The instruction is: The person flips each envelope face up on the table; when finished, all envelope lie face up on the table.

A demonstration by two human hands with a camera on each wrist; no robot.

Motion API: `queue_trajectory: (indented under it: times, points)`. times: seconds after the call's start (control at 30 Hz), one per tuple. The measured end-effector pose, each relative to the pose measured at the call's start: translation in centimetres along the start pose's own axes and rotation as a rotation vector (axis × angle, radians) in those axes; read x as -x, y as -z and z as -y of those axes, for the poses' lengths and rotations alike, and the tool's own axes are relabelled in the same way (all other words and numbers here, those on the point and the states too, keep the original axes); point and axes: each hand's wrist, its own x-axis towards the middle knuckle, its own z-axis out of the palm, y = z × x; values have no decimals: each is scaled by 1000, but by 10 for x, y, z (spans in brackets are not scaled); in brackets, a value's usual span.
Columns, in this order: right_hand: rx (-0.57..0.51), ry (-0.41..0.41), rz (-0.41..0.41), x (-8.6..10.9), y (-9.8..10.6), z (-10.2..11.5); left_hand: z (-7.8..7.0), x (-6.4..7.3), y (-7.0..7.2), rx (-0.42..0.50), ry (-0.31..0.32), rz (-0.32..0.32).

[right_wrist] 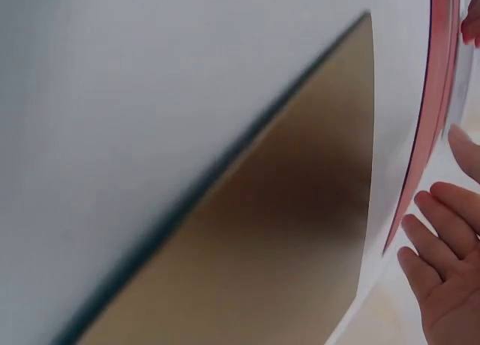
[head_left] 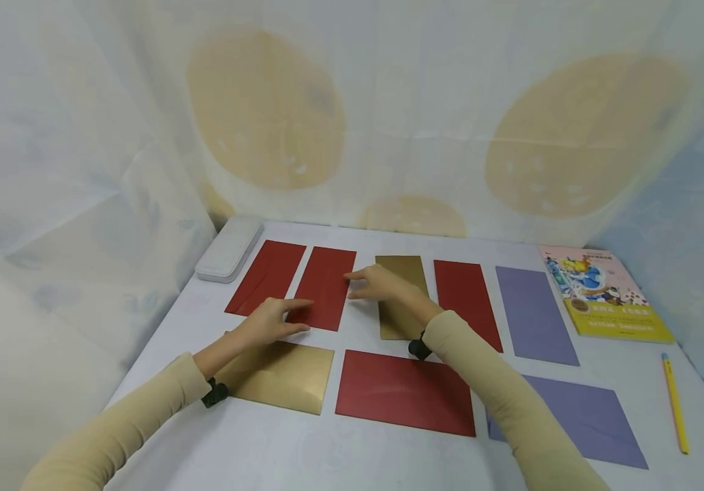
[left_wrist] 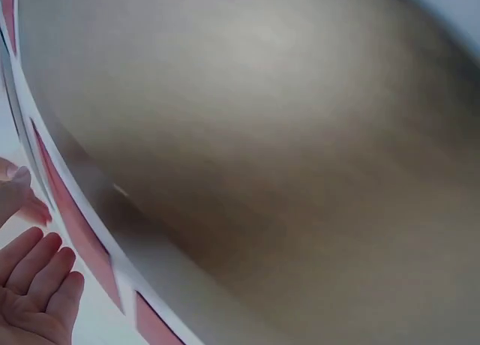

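Flat paper rectangles, like envelopes, lie in two rows on the white table. My left hand (head_left: 268, 322) has loosely bent fingers and holds nothing. It is at the near left edge of a red rectangle (head_left: 327, 283), beyond a gold one (head_left: 302, 382). Across from it, my right hand (head_left: 377, 282) points its fingers at the same red rectangle's right edge, with the wrist over another gold rectangle (head_left: 399, 266). Whether any fingertip touches paper I cannot tell. In the wrist views, the left palm (left_wrist: 37, 300) and right palm (right_wrist: 454, 270) show parted, empty fingers.
More red rectangles (head_left: 272, 269) (head_left: 465, 300) (head_left: 401, 392) and purple ones (head_left: 536, 314) (head_left: 597, 419) lie around. A white case (head_left: 229, 249) sits at the back left. At the right are a colourful book (head_left: 606, 293) and a yellow pencil (head_left: 674, 406). Cloth walls (head_left: 413, 136) enclose the table.
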Motion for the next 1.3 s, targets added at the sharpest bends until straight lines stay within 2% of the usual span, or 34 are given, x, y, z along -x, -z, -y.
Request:
queue_trajectory:
  times: [0.13, 0.3, 0.47, 0.7, 0.87, 0.93, 1.13, 1.3]
  points:
    - [-43, -32, -25, 13, 9, -13, -14, -8, -5, 36, -60, 12]
    - [-45, -19, -60, 27, 18, -35, -34, -24, -12, 42, -126, 23]
    - [-57, -63, -80, 39, 22, -54, -45, -42, -23, 31, -203, 20]
    - [-19, -140, -92, 51, 33, -75, -61, -64, -38, 7, -199, 108]
    - [-38, -175, -122, 55, 43, -92, -68, -80, -52, -48, -220, 141]
    - [-38, -171, -137, 53, 46, -102, -72, -86, -58, -57, -233, 148]
    - [-39, -216, -146, 52, 56, -111, -85, -98, -69, -78, -272, 154]
    - [4, -269, -110, 49, 58, -106, -95, -104, -76, -170, -234, 149]
